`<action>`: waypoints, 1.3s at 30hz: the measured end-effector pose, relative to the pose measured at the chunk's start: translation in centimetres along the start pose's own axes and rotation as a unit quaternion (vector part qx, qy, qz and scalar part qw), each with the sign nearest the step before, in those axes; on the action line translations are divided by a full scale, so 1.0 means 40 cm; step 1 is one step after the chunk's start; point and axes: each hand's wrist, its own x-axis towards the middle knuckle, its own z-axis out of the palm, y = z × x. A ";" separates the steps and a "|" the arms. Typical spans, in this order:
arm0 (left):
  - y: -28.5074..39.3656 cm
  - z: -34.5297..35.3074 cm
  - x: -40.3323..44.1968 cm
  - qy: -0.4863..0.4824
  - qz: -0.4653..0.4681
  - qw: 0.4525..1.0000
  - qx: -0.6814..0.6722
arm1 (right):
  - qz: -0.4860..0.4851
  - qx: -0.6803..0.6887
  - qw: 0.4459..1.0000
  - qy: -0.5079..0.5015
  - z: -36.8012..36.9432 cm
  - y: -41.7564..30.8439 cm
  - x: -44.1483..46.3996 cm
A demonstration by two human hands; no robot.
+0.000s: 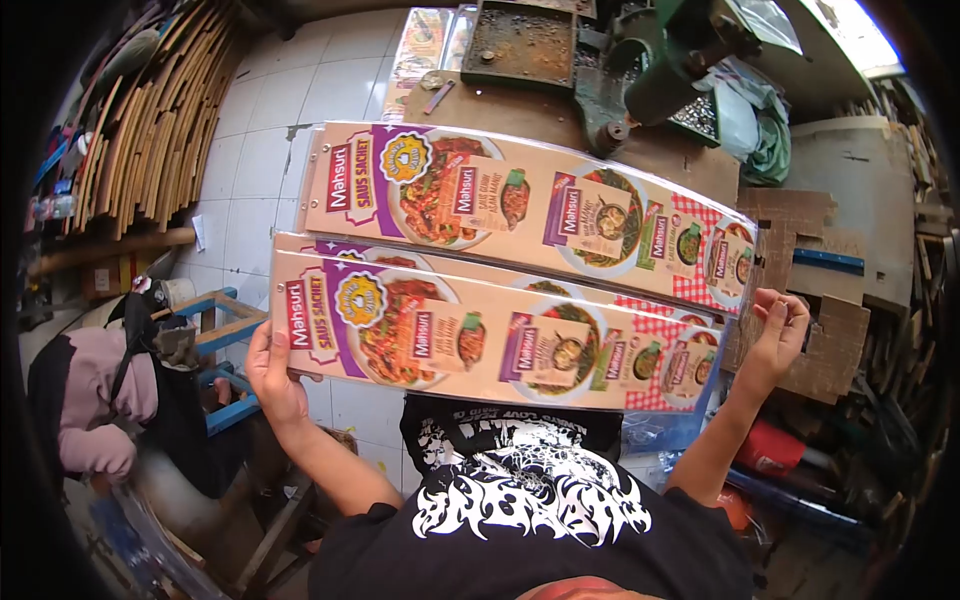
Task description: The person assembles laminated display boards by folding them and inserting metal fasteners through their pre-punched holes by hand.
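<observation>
A long printed sauce-sachet display panel [480,350], glossy under clear plastic, spans in front of my chest. My left hand [277,378] grips its left end, thumb along the edge and part of the fingers hidden. A second, matching panel [530,200] lies just beyond it, overlapped along its near edge, with small rivets at its left end. My right hand [778,335] is beside the right ends of both panels, its fingers curled and pinched together. Whatever sits between those fingertips is too small to make out.
Beyond the panels, a workbench [560,125] carries a green press machine [670,65] and a dirty metal tray [520,45]. Cut brown boards [820,340] lie at right. Stacked wooden strips [150,120] and a blue frame [215,320] stand at left.
</observation>
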 end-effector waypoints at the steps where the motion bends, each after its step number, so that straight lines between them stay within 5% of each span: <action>1: -0.015 -0.001 0.012 0.038 0.027 0.999 0.026 | 0.013 -0.022 1.000 0.017 -0.011 0.024 -0.008; 6: -0.053 -0.014 0.030 0.137 0.096 0.941 0.296 | 0.041 -0.097 0.993 0.044 -0.041 0.079 -0.039; 8: -0.009 0.040 0.016 0.220 0.106 0.779 0.578 | 0.040 -0.078 0.995 0.056 -0.035 0.094 -0.044; 10: 0.020 0.084 0.005 0.251 0.058 0.757 0.600 | 0.046 -0.104 0.991 0.066 -0.033 0.094 -0.047; 13: 0.033 0.111 0.025 0.330 0.176 0.717 0.588 | 0.041 -0.099 0.993 0.047 -0.017 0.115 -0.024; 15: 0.054 0.140 0.067 0.221 0.305 0.762 0.527 | 0.058 -0.111 0.992 0.024 -0.002 0.123 -0.001; 19: 0.095 0.265 0.165 0.057 0.302 0.809 0.501 | 0.066 -0.176 0.982 0.014 0.055 0.081 0.015; 27: 0.085 0.277 0.280 0.018 0.266 0.803 0.533 | 0.087 -0.175 0.979 0.055 0.037 0.110 0.029; 33: 0.127 0.270 0.309 0.005 0.117 0.887 0.447 | 0.082 -0.081 0.992 0.060 0.003 0.194 0.050; 39: 0.148 0.241 0.358 -0.165 -0.019 0.985 0.052 | 0.130 0.061 0.986 0.088 -0.030 0.243 0.074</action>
